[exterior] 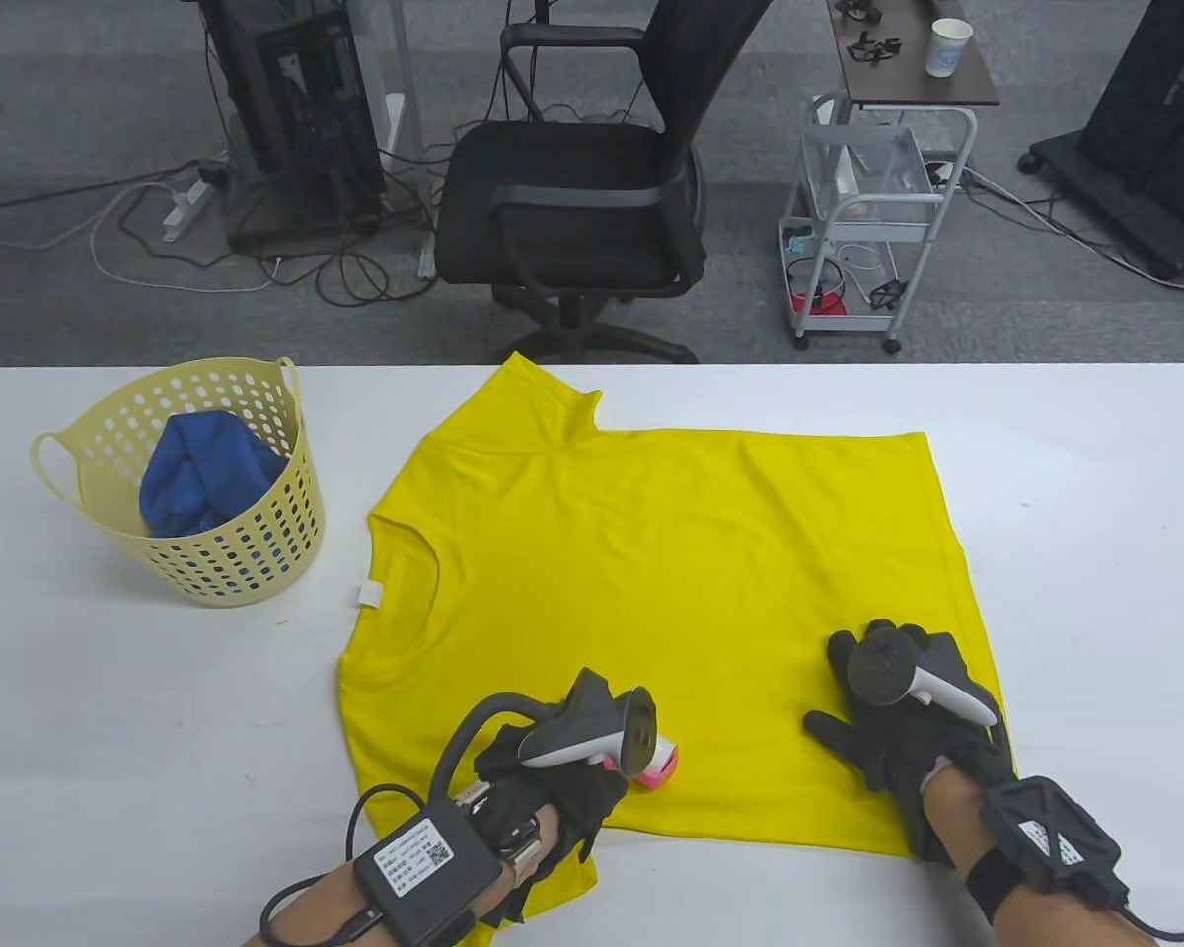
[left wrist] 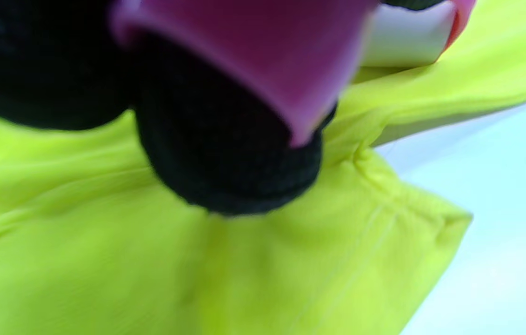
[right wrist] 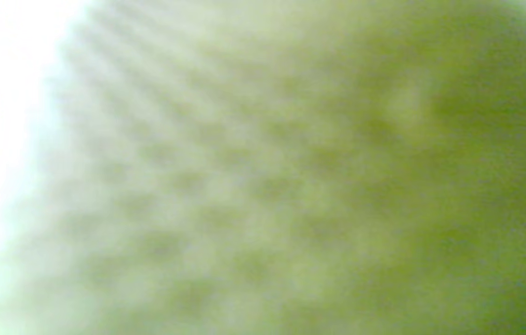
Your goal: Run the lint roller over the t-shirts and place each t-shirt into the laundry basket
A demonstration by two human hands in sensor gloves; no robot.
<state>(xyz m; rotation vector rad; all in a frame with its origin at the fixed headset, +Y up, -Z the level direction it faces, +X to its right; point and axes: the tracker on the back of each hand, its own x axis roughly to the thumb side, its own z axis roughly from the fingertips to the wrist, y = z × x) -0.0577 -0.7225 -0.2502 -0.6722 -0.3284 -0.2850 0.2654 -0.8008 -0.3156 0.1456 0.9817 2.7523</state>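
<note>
Wide white surface (exterior: 1095, 513) first, carrying everything. Spread flat across its middle, a bright yellow short-sleeved t-shirt (exterior: 671, 592), collar to the left, hem to the right, near sleeve bunched at the front edge under the left forearm. Off to the left, well apart from the shirt, a pale yellow perforated plastic laundry basket (exterior: 247, 562), upright, with a crumpled blue t-shirt (exterior: 202, 478) lying inside. Down on the near right corner of the yellow fabric, the black-gloved right hand (exterior: 898, 725), fingers spread straight and pressing the cloth flat, grip holding nothing. Nothing but blurred yellow-green weave from the right wrist view. On the near left part of the shirt, the black-gloved left hand (exterior: 553, 779), fingers curled, grip wrapped round the pink-handled lint roller with white sticky drum (exterior: 656, 764), drum end resting on the fabric. Confirmed close up in the left wrist view: pink handle and white drum touching yellow cloth beside a gloved finger.
</note>
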